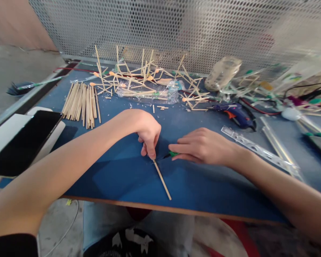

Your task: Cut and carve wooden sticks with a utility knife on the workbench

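My left hand (150, 137) pinches the upper end of a thin wooden stick (162, 180) against the blue tabletop. The stick slants down toward the table's front edge, its lower end free. Closed around a small green tool (173, 154) is my right hand (200, 145), just to the right. A dark, narrow tip juts from the tool toward the stick, close to my left fingertips. It looks like a craft knife, but the fingers cover most of it. I cannot tell whether the tip touches the stick.
Cut sticks (81, 103) lie bundled at the back left, near a black phone (24, 142). Jointed stick frames (144, 73) stand along the perforated metal screen (128, 25). A blue glue gun (238, 115), a clear ruler (256, 148) and a cloudy jar (222, 73) occupy the right.
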`<control>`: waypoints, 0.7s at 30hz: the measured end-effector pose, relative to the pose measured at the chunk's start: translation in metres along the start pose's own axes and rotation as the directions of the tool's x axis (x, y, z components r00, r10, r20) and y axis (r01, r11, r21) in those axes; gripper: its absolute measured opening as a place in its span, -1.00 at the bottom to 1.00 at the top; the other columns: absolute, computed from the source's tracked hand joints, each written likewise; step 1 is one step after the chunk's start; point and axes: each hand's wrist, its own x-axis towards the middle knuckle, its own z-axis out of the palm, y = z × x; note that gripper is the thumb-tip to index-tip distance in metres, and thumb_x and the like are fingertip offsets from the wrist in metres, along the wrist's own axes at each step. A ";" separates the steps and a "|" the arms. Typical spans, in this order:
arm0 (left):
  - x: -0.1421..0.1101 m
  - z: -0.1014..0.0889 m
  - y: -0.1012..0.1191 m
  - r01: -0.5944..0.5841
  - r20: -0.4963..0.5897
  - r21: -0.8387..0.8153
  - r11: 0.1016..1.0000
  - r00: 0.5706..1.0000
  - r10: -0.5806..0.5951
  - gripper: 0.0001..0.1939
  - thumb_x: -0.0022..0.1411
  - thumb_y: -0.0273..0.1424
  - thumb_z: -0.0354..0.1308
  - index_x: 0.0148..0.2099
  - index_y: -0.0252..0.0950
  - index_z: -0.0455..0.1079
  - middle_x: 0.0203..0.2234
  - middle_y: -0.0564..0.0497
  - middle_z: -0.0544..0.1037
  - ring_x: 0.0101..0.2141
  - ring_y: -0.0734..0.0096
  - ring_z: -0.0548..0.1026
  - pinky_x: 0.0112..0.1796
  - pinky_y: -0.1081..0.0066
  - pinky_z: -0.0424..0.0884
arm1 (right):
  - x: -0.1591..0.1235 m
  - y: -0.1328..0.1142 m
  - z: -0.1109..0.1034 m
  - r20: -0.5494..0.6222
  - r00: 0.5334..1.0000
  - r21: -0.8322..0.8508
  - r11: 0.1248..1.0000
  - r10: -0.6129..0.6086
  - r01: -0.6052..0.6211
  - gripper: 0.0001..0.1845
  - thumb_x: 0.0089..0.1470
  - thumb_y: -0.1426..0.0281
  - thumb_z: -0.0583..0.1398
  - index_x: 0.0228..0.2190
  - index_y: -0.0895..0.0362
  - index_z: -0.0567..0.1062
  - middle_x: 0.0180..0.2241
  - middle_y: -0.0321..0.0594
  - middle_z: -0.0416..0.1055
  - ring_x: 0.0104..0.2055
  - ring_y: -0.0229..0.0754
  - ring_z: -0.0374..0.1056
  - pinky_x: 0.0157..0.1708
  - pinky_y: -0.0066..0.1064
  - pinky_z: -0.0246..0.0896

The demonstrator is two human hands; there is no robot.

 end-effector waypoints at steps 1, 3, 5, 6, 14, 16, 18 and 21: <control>0.000 0.000 0.000 0.001 0.002 -0.002 1.000 1.000 -0.001 -0.62 -0.05 0.04 0.34 -0.31 -0.10 0.67 -0.31 0.01 0.69 -0.31 0.27 0.49 -0.28 0.38 0.30 | 0.000 0.000 0.000 -0.011 1.000 -0.008 1.000 -0.004 0.004 -0.63 0.42 0.16 -0.04 -0.15 0.07 0.48 -0.51 -0.36 0.36 -0.50 -0.28 0.24 -0.48 -0.31 -0.16; 0.000 0.000 0.001 0.001 0.011 -0.006 1.000 1.000 -0.001 -0.64 -0.06 0.01 0.35 -0.32 -0.10 0.68 -0.32 0.01 0.69 -0.30 0.26 0.49 -0.27 0.38 0.30 | 0.001 -0.002 0.001 -0.056 0.998 -0.059 0.998 0.034 -0.037 -0.65 0.42 0.18 -0.04 -0.15 0.07 0.47 -0.52 -0.36 0.35 -0.52 -0.28 0.23 -0.49 -0.29 -0.18; 0.000 0.000 0.001 0.004 0.013 -0.011 1.000 1.000 -0.004 -0.64 -0.06 0.01 0.35 -0.31 -0.10 0.68 -0.33 0.00 0.69 -0.30 0.26 0.49 -0.27 0.38 0.30 | 0.002 -0.004 0.001 -0.075 0.994 -0.066 0.994 0.083 -0.087 -0.65 0.43 0.19 -0.05 -0.16 0.07 0.47 -0.53 -0.37 0.34 -0.53 -0.27 0.22 -0.50 -0.28 -0.20; 0.000 0.000 0.001 0.006 0.008 -0.016 1.000 1.000 -0.006 -0.63 -0.06 0.02 0.35 -0.31 -0.10 0.68 -0.33 0.01 0.69 -0.30 0.26 0.49 -0.27 0.38 0.30 | 0.002 -0.003 0.002 -0.035 0.997 -0.033 0.997 0.069 -0.070 -0.64 0.43 0.17 -0.05 -0.15 0.06 0.46 -0.51 -0.37 0.36 -0.52 -0.28 0.24 -0.50 -0.29 -0.19; -0.001 -0.001 0.001 0.011 0.019 -0.005 1.000 1.000 -0.011 -0.64 -0.07 0.02 0.35 -0.31 -0.10 0.68 -0.32 0.01 0.69 -0.30 0.27 0.49 -0.29 0.39 0.30 | 0.001 -0.006 0.003 -0.037 0.994 -0.057 0.993 0.104 -0.106 -0.64 0.43 0.20 -0.06 -0.14 0.06 0.48 -0.52 -0.35 0.37 -0.53 -0.27 0.24 -0.49 -0.29 -0.19; 0.000 -0.001 0.001 0.011 0.006 -0.001 1.000 1.000 -0.011 -0.63 -0.05 0.04 0.34 -0.31 -0.10 0.67 -0.31 0.01 0.69 -0.31 0.27 0.49 -0.30 0.38 0.29 | 0.002 -0.006 0.002 0.003 0.999 0.000 0.999 0.048 -0.048 -0.63 0.43 0.16 -0.05 -0.14 0.06 0.47 -0.50 -0.35 0.38 -0.50 -0.28 0.27 -0.50 -0.31 -0.18; 0.000 0.000 0.001 0.008 0.002 -0.001 1.000 1.000 -0.008 -0.64 -0.04 0.03 0.34 -0.33 -0.10 0.67 -0.31 0.01 0.69 -0.32 0.27 0.49 -0.31 0.37 0.29 | 0.002 -0.007 0.002 0.003 1.000 0.024 1.000 0.014 -0.014 -0.62 0.43 0.15 -0.05 -0.15 0.07 0.47 -0.50 -0.35 0.39 -0.49 -0.28 0.28 -0.50 -0.31 -0.17; 0.000 0.000 0.001 0.006 0.017 -0.012 1.000 1.000 -0.006 -0.66 -0.05 0.02 0.35 -0.35 -0.10 0.67 -0.32 0.01 0.69 -0.32 0.26 0.49 -0.30 0.36 0.29 | 0.003 -0.012 0.001 -0.065 0.994 -0.083 0.992 0.093 -0.098 -0.67 0.43 0.23 -0.04 -0.14 0.08 0.47 -0.52 -0.35 0.37 -0.54 -0.27 0.23 -0.49 -0.28 -0.19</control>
